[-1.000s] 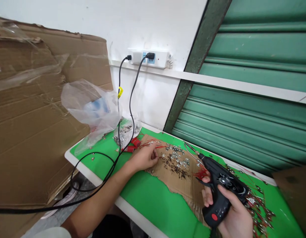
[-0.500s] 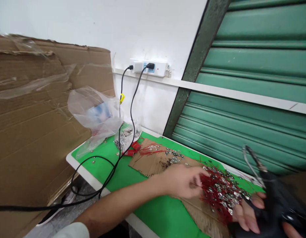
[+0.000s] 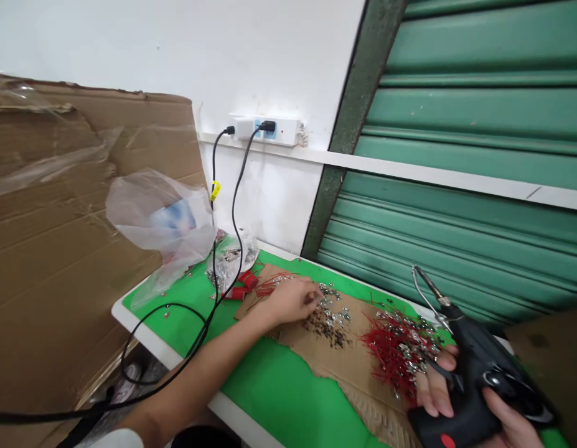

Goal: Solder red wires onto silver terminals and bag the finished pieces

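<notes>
My right hand [image 3: 440, 389] is wrapped round a black soldering gun [image 3: 479, 354] with a metal tip and a thin curved feed tube, pointing up and left. Beside it lies a pile of red wires [image 3: 386, 348] with small shiny metal terminals on their ends. My left hand [image 3: 295, 300] is over the cardboard sheet [image 3: 325, 361], its fingers curled together at a scatter of loose silvery metal pieces [image 3: 337, 314]. What is between the fingertips, if anything, is hidden. More loose red wires [image 3: 267, 286] lie just behind this hand.
Red wire bundles [image 3: 236, 292] and a clear bag of metal parts [image 3: 232, 255] sit on the green tabletop [image 3: 288, 379]. Black cables [image 3: 208, 330] cross its left side from a wall socket strip [image 3: 283, 130]. A large cardboard box [image 3: 45, 249] stands left, a green shutter [image 3: 456, 236] behind.
My left hand has moved left from the red wire pile to the loose metal pieces. The soldering gun stays in my right hand and now shows more fully. The view has shifted slightly.
</notes>
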`<state>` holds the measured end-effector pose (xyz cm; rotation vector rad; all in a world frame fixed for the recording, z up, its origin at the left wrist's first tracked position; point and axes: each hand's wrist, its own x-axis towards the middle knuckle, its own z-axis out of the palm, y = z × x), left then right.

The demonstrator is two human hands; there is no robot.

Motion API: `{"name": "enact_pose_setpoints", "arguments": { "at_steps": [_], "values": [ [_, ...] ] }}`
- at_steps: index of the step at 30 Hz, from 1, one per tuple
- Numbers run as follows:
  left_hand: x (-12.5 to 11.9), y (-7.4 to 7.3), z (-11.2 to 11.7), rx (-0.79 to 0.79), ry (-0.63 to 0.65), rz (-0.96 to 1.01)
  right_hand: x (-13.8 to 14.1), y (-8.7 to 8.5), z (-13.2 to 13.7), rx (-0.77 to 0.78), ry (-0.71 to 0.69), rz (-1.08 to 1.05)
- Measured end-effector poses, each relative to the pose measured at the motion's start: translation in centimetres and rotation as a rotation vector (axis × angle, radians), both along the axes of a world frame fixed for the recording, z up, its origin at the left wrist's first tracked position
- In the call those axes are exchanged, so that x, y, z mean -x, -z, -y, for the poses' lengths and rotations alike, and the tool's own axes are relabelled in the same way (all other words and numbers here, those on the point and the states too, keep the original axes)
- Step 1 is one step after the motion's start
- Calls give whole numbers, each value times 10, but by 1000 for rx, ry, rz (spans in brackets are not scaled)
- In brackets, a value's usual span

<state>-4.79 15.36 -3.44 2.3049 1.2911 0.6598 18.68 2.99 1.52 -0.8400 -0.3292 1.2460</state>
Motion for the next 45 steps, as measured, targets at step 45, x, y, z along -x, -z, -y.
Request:
{"name": "enact_pose_setpoints", "arguments": {
  "at_steps": [45],
  "values": [
    [-10, 19, 3, 6, -106, -159, -7, 25, -11, 23, -83, 56]
  ]
}}
